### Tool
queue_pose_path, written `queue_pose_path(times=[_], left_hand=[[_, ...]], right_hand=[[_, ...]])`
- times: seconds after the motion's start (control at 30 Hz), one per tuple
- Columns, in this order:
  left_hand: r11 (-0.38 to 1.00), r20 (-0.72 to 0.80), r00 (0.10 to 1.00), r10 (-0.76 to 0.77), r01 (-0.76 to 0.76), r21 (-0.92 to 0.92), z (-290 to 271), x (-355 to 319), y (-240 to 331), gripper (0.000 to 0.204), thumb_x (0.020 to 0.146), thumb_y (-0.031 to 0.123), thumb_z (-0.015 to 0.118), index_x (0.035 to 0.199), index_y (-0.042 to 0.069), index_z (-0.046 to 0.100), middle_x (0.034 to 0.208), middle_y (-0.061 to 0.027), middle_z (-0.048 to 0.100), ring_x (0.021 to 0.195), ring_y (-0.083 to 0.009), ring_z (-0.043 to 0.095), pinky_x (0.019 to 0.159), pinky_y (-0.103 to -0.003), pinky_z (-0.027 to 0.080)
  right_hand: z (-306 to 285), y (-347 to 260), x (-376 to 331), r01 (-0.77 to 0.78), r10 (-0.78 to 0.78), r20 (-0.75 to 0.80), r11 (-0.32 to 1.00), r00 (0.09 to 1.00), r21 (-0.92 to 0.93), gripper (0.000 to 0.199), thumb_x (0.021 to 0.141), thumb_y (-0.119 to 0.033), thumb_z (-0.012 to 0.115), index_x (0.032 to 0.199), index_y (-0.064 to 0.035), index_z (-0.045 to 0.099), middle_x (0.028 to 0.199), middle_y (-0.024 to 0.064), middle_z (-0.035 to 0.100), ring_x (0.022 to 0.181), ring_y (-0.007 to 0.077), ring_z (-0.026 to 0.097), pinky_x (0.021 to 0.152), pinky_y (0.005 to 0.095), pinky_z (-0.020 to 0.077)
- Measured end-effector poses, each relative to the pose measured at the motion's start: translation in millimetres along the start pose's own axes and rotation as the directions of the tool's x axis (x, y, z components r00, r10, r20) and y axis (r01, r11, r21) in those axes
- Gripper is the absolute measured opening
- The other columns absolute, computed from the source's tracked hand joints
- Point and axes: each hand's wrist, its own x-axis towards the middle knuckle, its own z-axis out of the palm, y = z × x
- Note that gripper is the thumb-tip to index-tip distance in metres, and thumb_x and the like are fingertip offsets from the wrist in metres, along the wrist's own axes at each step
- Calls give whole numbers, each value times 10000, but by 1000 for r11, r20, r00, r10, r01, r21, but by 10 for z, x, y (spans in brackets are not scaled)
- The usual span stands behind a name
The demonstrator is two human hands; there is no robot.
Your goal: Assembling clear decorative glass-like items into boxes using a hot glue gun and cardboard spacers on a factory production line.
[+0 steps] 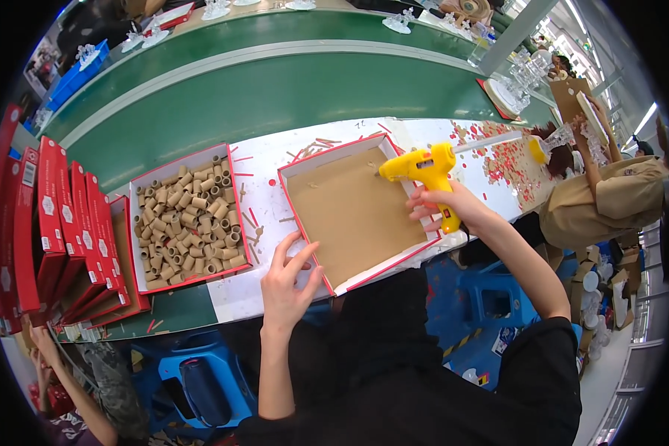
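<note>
The right hand (442,202) has its fingers clamped around the handle of a yellow glue gun (422,169), whose nozzle points left and down at the far right corner of an open box (353,215) with red edges and a bare brown cardboard floor. That box lies on the white desk (264,201) between the two hands, tilted so one corner points toward the person. The left hand (288,286) rests at the box's near left corner, fingers spread apart, the fingertips touching its white wall and the thumb lying along the near edge; it grips nothing. To the left of those fingers, well apart from them, a second red-edged box (186,217) is filled with short brown cardboard tubes. Thin red and brown sticks lie scattered on the desk between the two boxes. Farther left, a row of flat red boxes (52,223) stands on edge. Beyond the right hand's fingers, small red scraps (509,163) litter the desk, and behind everything runs a green conveyor belt (275,97).
</note>
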Motion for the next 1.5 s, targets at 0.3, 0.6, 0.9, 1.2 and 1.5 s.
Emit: queue_pose_path(times=[0.3, 0.6, 0.9, 1.2, 1.5], left_hand=[[1000, -2, 1000, 14, -14, -5, 14, 7, 2, 359, 769, 63, 686, 1126, 75, 659, 1269, -125, 550, 742, -160, 635, 628, -278, 511], [1000, 2, 1000, -14, 14, -11, 15, 10, 31, 347, 778, 137, 704, 1119, 84, 660, 1262, -112, 557, 716, -174, 645, 661, -305, 529], [1000, -4, 1000, 9, -9, -4, 15, 6, 0, 349, 779, 90, 683, 1127, 87, 664, 1268, -117, 553, 740, -147, 632, 574, -255, 484], [1000, 6, 1000, -1, 1, -11, 15, 4, -4, 360, 775, 90, 686, 1134, 95, 662, 1273, -116, 553, 733, -139, 625, 575, -256, 483], [1000, 5, 1000, -29, 29, -5, 12, 19, 32, 346, 774, 125, 704, 1116, 92, 664, 1255, -106, 561, 718, -166, 649, 660, -298, 527]], right_hand=[[-33, 298, -148, 6, 23, 218, 991, 976, -131, 194, 931, -241, 575, 945, -63, 498, 692, 29, 527, 644, 128, 590, 567, 265, 543], [-89, 316, -173, -38, 72, 173, 982, 982, -187, 170, 924, -204, 585, 931, -58, 498, 668, 32, 543, 608, 138, 587, 555, 272, 505], [145, 362, -587, -103, 118, 456, 993, 882, -58, 181, 909, -170, 617, 1000, -34, 540, 886, 81, 590, 896, 183, 647, 820, 355, 570], [224, 461, -555, -134, 235, 427, 958, 873, -254, 188, 906, -201, 622, 934, -43, 523, 681, 37, 540, 640, 121, 588, 669, 305, 567], [-15, 317, -689, -131, 179, 378, 980, 908, -149, 167, 907, -157, 613, 1000, -25, 570, 1000, 102, 636, 932, 185, 655, 821, 339, 558]])
